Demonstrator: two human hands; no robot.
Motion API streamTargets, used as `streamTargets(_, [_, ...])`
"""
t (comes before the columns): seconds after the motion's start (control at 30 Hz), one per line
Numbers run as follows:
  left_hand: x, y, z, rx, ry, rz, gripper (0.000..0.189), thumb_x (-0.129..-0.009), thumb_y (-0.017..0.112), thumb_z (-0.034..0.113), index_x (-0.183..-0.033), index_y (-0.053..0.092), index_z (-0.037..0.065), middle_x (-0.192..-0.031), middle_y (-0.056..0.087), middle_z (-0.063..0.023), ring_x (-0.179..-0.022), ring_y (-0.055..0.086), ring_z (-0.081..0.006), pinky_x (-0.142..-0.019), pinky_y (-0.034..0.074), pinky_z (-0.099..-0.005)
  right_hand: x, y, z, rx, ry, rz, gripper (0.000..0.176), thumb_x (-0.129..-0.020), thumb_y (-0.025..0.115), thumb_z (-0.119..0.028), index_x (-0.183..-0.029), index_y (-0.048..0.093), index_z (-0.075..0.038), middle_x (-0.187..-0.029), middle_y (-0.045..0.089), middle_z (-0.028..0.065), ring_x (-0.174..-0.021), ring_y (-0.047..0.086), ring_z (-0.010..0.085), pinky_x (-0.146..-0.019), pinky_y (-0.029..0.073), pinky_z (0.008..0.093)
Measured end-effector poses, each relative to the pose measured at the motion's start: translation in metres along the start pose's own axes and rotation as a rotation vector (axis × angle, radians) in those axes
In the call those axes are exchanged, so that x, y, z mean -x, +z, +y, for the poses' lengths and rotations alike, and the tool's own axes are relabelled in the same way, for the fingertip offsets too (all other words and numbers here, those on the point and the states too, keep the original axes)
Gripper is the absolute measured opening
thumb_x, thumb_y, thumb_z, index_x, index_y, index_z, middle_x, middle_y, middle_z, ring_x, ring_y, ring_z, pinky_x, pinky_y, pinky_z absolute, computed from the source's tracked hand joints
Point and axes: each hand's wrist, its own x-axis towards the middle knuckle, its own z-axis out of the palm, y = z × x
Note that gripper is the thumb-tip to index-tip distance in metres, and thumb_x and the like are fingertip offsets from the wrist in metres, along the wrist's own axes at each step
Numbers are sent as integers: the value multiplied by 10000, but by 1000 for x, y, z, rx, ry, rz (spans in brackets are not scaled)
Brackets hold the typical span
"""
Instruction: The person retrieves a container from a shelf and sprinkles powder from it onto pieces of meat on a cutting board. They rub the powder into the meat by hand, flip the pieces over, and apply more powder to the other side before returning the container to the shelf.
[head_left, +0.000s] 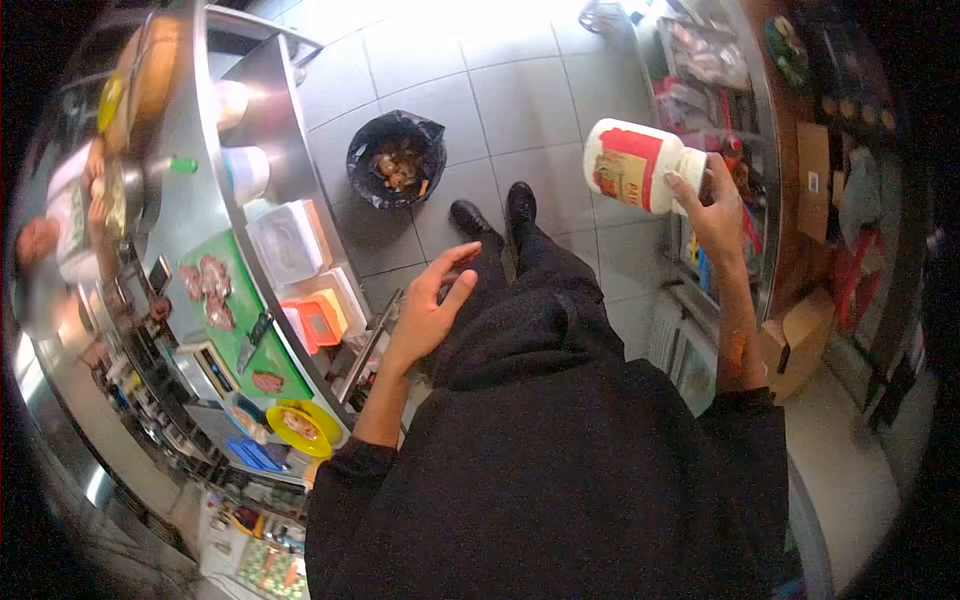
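Observation:
My right hand (708, 205) grips a white plastic jar (635, 165) by its ribbed lid. The jar has a red and beige label and is tipped on its side in the air, its base pointing left. My left hand (433, 305) is raised over the floor in front of my body, fingers apart and curved, with nothing in it. Left of it, on the steel counter, a green cutting board (237, 290) bears pieces of raw meat (208, 285) and a knife (253, 343).
A bin with a black bag (395, 160) stands on the tiled floor, holding scraps. Plastic containers (290, 243) fill the shelf under the counter. A yellow plate (322, 440) sits at the counter's near end. Another person (75, 220) works across the counter. Stocked shelves (705, 100) stand right.

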Motion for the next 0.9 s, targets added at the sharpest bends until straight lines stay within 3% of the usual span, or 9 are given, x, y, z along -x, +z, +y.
streamTargets(0.23, [-61, 23, 27, 38, 148, -414, 524, -1050, 517, 387, -1441, 517, 38, -1461, 550, -123, -1382, 487, -239, -1160, 348, -390, 46, -23, 84, 132, 257, 253, 577, -844, 796, -463, -1169, 645, -11, -1097, 719, 150, -988, 688, 230, -898, 518, 383])
streamTargets(0.33, [-66, 35, -1, 794, -277, -1055, 745, -1046, 384, 575, -1465, 463, -36, -1557, 446, -134, -1453, 403, -261, -1245, 210, -406, 57, -25, 96, 50, 365, 280, 588, -852, 795, -456, -1172, 656, 18, -1097, 714, 151, -1002, 678, 215, -900, 515, 362])
streamTargets(0.4, [-95, 5, -49, -457, 47, -674, 550, -1031, 532, 394, -1406, 515, -9, -1423, 540, -240, -1401, 447, -375, -1204, 289, -424, 61, -24, 92, -51, 425, 316, 581, -860, 791, -450, -1181, 657, 15, -1088, 711, 133, -987, 674, 207, -893, 514, 353])
streamTargets(0.43, [-100, -12, -47, -458, 48, -672, 550, -1031, 532, 394, -1406, 515, -9, -1423, 540, -240, -1401, 447, -375, -1204, 289, -424, 64, -24, 93, -150, 491, 357, 574, -867, 788, -445, -1191, 657, 11, -1079, 708, 115, -972, 670, 200, -886, 514, 344])
streamTargets(0.57, [-114, -61, -22, 338, -240, -112, 616, -1029, 493, 475, -1476, 421, 58, -1470, 460, -301, -1381, 461, -403, -1070, 445, -565, 73, -29, 108, -141, 343, 390, 509, -888, 773, -435, -1139, 649, -10, -1024, 693, 71, -901, 651, 166, -820, 518, 314])
streamTargets(0.63, [-107, -31, 40, 1186, -341, -755, 744, -1017, 459, 586, -1518, 347, 48, -1494, 442, -297, -1385, 463, -390, -1055, 474, -540, 72, -28, 85, -118, 453, 377, 497, -886, 772, -446, -1108, 644, -20, -997, 691, 72, -862, 647, 151, -754, 518, 295])
streamTargets(0.77, [-121, 36, -55, 994, -712, -1182, 759, -1003, 491, 584, -1481, 392, 2, -1463, 505, -231, -1321, 530, -375, -1053, 488, -489, 72, -23, 64, -81, 527, 408, 514, -878, 772, -467, -1112, 646, -27, -977, 689, 70, -855, 645, 144, -729, 515, 292])
streamTargets(0.83, [-145, 19, -132, -439, -222, -151, 623, -999, 577, 402, -1449, 429, -3, -1426, 545, -195, -1265, 563, -360, -1032, 515, -428, 76, -24, 66, -92, 594, 406, 514, -879, 770, -467, -1114, 646, -27, -977, 689, 69, -865, 645, 143, -742, 516, 298])
streamTargets(0.9, [-154, 20, -121, -167, -205, -247, 603, -989, 588, 350, -1450, 427, -2, -1423, 545, -193, -1268, 559, -355, -1038, 510, -440, 79, -22, 91, 34, 269, 504, 508, -884, 767, -459, -1115, 645, -22, -962, 684, 61, -796, 635, 127, -666, 505, 279])
